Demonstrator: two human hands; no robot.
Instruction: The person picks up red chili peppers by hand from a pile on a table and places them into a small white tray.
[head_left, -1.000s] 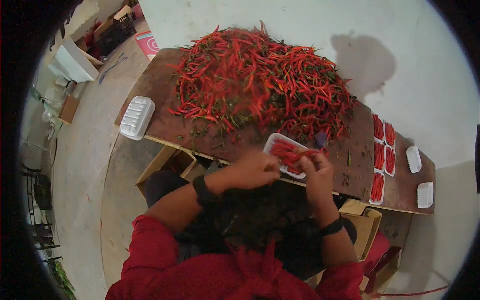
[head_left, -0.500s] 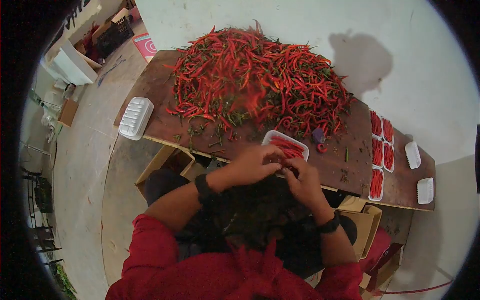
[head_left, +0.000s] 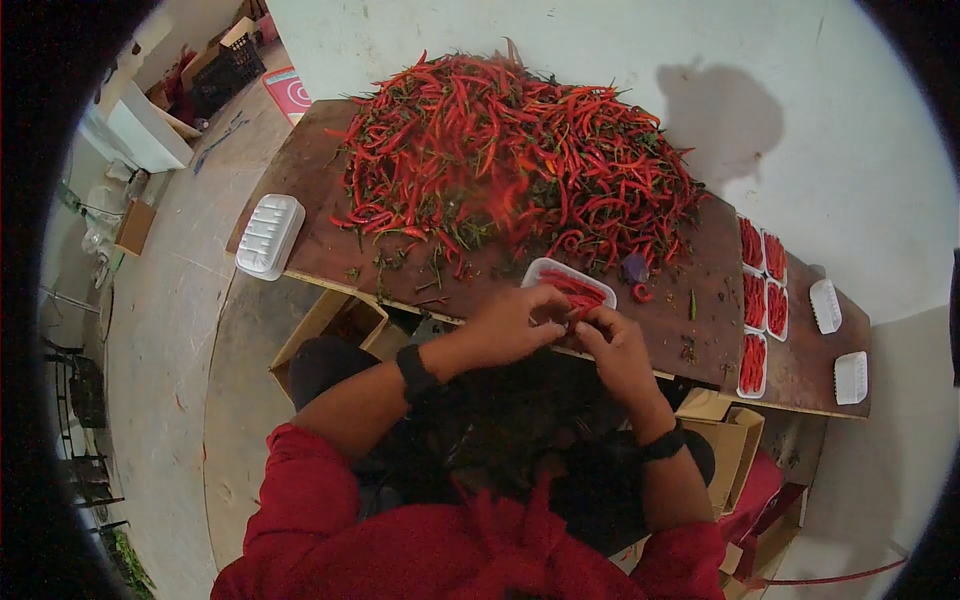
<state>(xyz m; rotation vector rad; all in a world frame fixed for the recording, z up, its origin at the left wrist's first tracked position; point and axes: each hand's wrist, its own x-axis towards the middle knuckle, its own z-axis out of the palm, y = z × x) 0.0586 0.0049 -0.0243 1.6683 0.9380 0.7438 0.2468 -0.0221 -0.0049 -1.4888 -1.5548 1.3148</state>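
Observation:
Both hands meet at the near edge of a white tray partly filled with red chilies [head_left: 570,285]. My left hand [head_left: 515,325] has its fingers curled, and its fingertips close on something I cannot make out, near the tray's front rim. Beside it my right hand [head_left: 615,350] pinches with thumb and forefinger at a small reddish thing, too small to name. Behind the tray rises a large heap of red chilies with green stems [head_left: 500,150]. A purple object [head_left: 635,267] and a curled red chili [head_left: 641,293] lie right of the tray.
Several filled chili trays [head_left: 753,300] stand in two columns at the right of the brown table [head_left: 680,345]. Two white trays [head_left: 851,378] lie beyond them. A stack of white trays [head_left: 270,237] is at the left edge. Cardboard boxes [head_left: 730,450] sit below the table.
My right hand has shifted slightly up and to the right, and my left hand slightly up. The fingertips of both hands are now nearer the tray's front rim.

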